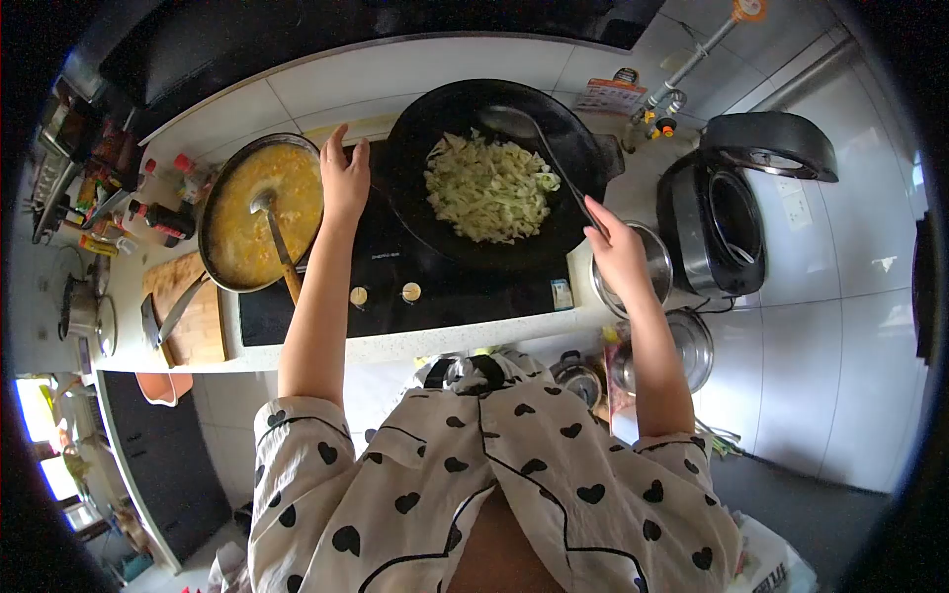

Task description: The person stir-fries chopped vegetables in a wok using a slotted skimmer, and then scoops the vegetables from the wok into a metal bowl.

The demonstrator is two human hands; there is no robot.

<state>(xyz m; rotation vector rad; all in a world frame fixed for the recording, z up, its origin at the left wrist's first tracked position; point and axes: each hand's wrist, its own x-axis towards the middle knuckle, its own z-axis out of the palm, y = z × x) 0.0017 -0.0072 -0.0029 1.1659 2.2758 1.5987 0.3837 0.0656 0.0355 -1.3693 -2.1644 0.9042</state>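
My right hand point(618, 247) is closed around the handle of a dark spatula point(557, 163), whose head rests against the far inner wall of a black wok point(415, 128). Chopped pale-green cabbage point(489, 188) lies heaped in the wok. My left hand point(346, 178) holds nothing; its fingers are apart, between the wok and the right rim of a round pan point(203, 222). Yellow soup point(242, 188) fills that pan. A metal ladle point(276, 232) with a wooden handle leans in it, the handle's end passing beside my left forearm.
Both vessels stand on a black glass hob point(445, 311). Left of it, a cleaver point(178, 314) lies on a wooden cutting board point(203, 326), near sauce bottles point(163, 219). To the right are a metal bowl point(657, 262) and a black rice cooker point(682, 232) with its lid raised.
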